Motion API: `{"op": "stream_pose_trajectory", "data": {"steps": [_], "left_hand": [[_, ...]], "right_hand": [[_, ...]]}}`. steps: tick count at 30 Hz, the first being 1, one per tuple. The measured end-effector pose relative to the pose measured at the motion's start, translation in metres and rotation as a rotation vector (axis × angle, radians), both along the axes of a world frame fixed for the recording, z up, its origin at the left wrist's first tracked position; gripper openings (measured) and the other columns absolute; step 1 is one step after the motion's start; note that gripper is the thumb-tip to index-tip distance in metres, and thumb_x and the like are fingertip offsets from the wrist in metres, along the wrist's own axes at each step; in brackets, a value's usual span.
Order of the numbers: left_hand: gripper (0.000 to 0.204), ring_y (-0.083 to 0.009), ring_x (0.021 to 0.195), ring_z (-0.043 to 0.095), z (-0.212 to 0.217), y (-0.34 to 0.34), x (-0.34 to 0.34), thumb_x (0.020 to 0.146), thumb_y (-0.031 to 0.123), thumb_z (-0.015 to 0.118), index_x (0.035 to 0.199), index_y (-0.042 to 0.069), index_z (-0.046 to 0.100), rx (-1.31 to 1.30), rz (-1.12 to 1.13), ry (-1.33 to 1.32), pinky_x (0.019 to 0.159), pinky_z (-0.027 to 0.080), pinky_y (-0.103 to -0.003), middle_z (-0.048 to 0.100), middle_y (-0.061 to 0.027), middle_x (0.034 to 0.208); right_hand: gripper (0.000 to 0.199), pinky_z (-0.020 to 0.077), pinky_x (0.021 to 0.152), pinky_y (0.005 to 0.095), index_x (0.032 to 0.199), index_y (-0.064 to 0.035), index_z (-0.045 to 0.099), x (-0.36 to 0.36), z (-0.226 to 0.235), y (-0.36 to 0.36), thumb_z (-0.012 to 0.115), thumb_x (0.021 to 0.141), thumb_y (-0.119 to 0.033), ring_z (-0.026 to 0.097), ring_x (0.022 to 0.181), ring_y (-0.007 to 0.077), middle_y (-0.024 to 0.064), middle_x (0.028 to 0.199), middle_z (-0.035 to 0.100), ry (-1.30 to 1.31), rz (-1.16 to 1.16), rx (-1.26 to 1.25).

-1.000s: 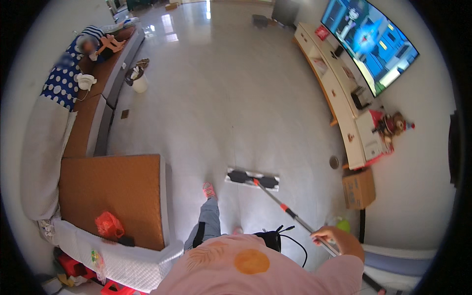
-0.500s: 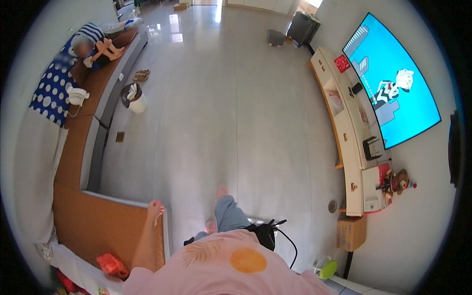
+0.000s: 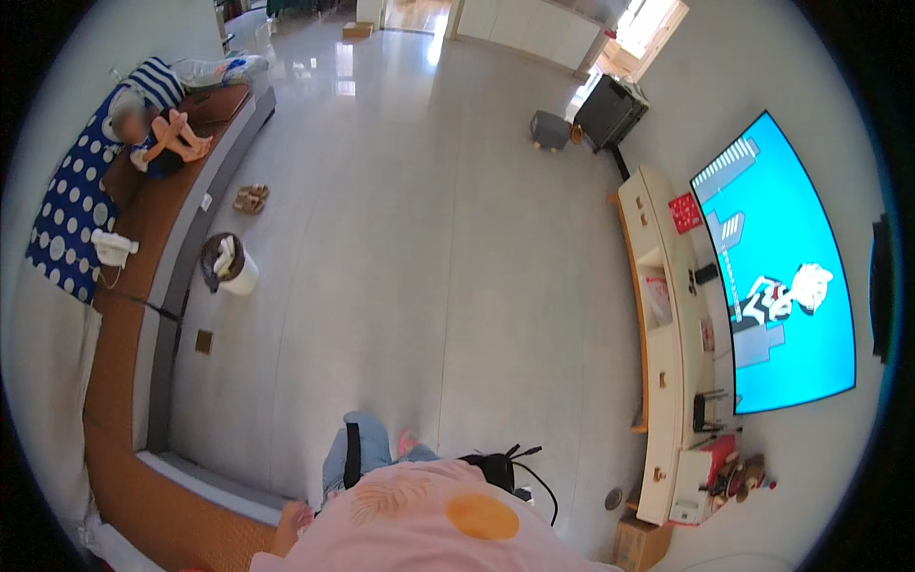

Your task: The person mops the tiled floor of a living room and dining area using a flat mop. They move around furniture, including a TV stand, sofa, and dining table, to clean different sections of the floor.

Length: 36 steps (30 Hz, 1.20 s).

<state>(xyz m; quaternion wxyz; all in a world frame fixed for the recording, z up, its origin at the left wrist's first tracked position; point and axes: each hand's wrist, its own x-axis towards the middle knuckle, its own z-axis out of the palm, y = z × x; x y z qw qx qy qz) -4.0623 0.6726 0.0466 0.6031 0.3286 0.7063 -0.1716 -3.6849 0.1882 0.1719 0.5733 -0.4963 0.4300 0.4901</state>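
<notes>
My left hand (image 3: pixel 294 516) hangs low beside the corner of the brown-matted sofa (image 3: pixel 212 516). Its fingers look curled in, and whether something small is inside them I cannot make out. My right hand is out of view. Below me show my pink shirt (image 3: pixel 419 515), my jeans with a dark strap round one thigh, and one pink shoe (image 3: pixel 407 442). A black bag (image 3: pixel 493 471) with a cable sits at my waist. Ahead on the left, a person (image 3: pixel 162 143) sits on the sofa with knees drawn up.
A lined waste bin (image 3: pixel 238 276) and brown sandals (image 3: pixel 251 198) stand along the sofa. To the right run a low white cabinet (image 3: pixel 664 353) and a lit television (image 3: pixel 786 296). A black suitcase (image 3: pixel 610 112) and a grey stool (image 3: pixel 550 130) are farther off; a cardboard box (image 3: pixel 640 545) is near right.
I have moved forward past the sofa corner and my view has tilted up. My left hand has dropped lower in the picture, and my leading leg has changed. The red bag on the sofa has nearly left view.
</notes>
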Motion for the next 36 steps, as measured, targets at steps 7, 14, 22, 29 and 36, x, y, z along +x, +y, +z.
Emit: {"op": "stream_pose_trajectory", "data": {"steps": [7,14,22,29,36], "left_hand": [[0.014,-0.0202,0.047,0.047,-0.004,0.139,0.156,0.074,0.015,0.042,0.069,0.004,0.049,0.053,0.118,0.036,0.041,0.039,-0.031,0.048,-0.0088,0.059],[0.009,-0.0175,0.049,0.046,-0.041,0.364,0.539,0.074,0.012,0.042,0.078,0.006,0.047,0.342,0.077,-0.328,0.041,0.039,-0.029,0.047,-0.0066,0.062],[0.027,-0.0126,0.065,0.053,0.107,0.446,0.971,0.077,0.018,0.047,0.099,0.003,0.046,0.497,-0.534,-0.985,0.055,0.042,-0.024,0.055,-0.0069,0.079],[0.024,-0.0178,0.055,0.050,-0.024,0.529,0.886,0.078,0.024,0.046,0.090,0.004,0.049,0.304,-0.116,-0.181,0.048,0.043,-0.030,0.052,-0.0089,0.066],[0.019,-0.0164,0.055,0.050,0.003,0.594,0.968,0.077,0.019,0.045,0.088,0.003,0.048,0.044,0.077,0.078,0.047,0.041,-0.027,0.051,-0.0083,0.066]], "right_hand": [[0.017,0.0394,0.039,0.0256,0.068,-0.0022,0.047,0.161,-0.007,0.123,0.048,0.077,-0.017,0.045,0.041,0.0129,0.0037,0.052,0.045,-0.037,-0.119,-0.005],[0.017,0.0378,0.036,0.0248,0.066,-0.0030,0.046,0.341,0.017,0.256,0.047,0.077,-0.017,0.043,0.039,0.0119,0.0024,0.050,0.043,-0.087,-0.205,0.023],[0.018,0.0358,0.033,0.0238,0.065,-0.0038,0.045,0.594,-0.011,0.403,0.047,0.077,-0.017,0.042,0.036,0.0107,0.0009,0.047,0.041,-0.138,-0.293,0.162],[0.020,0.0379,0.036,0.0220,0.060,-0.0080,0.043,0.821,0.033,0.552,0.048,0.076,-0.019,0.043,0.036,0.0110,-0.0004,0.047,0.044,-0.177,0.007,0.178],[0.016,0.0372,0.037,0.0235,0.063,-0.0059,0.044,0.996,0.045,0.690,0.046,0.077,-0.014,0.043,0.037,0.0114,0.0012,0.048,0.042,-0.337,0.127,0.173]]}}
